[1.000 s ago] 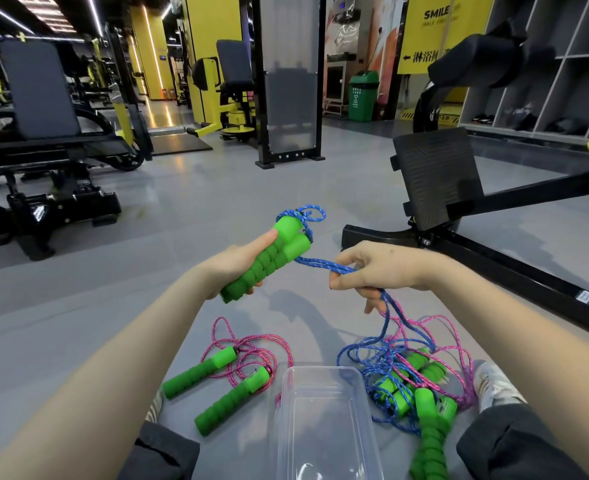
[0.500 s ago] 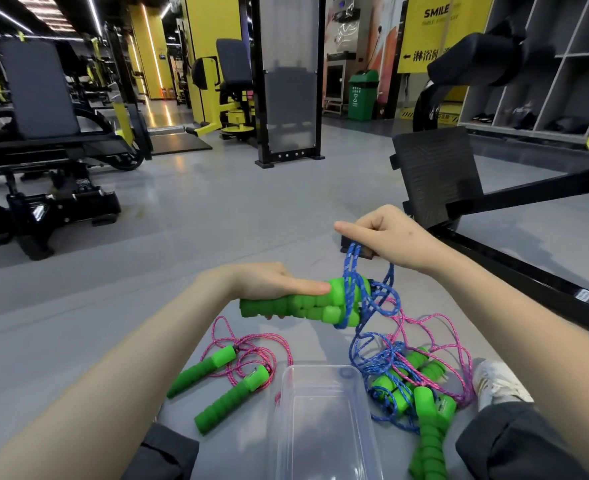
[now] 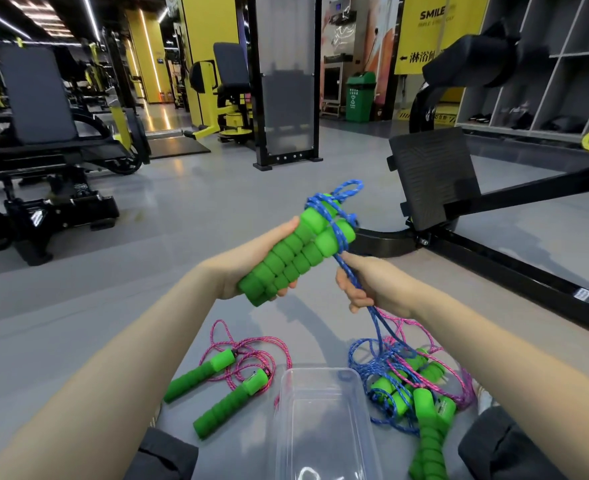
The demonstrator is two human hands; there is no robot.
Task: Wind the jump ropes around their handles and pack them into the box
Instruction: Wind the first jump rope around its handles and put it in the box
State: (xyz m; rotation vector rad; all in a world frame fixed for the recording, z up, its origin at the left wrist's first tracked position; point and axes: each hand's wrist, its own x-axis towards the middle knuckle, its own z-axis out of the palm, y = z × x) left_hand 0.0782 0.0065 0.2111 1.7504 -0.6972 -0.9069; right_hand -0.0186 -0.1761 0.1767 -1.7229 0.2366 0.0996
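A yellow banner (image 3: 435,29) at the far right is showing the word "SMILE" above an arrow and the characters "淋浴间"; the smaller print under it is too blurred to read, and a green bin (image 3: 360,97) beside it is carrying a pale symbol. The left hand (image 3: 241,268) is gripping a pair of green foam handles (image 3: 296,254) held side by side, fingers curled under them and thumb lying along the top, tilting them up and away. A blue rope (image 3: 331,206) is looping around their upper ends. The right hand (image 3: 376,285), just beside the handles, is pinching a strand of that rope, which is trailing down to a tangle of blue and pink ropes (image 3: 414,379) on the grey floor. A pink jump rope (image 3: 199,375) is lying left of the clear plastic box (image 3: 320,370), which is sitting between the person's knees.
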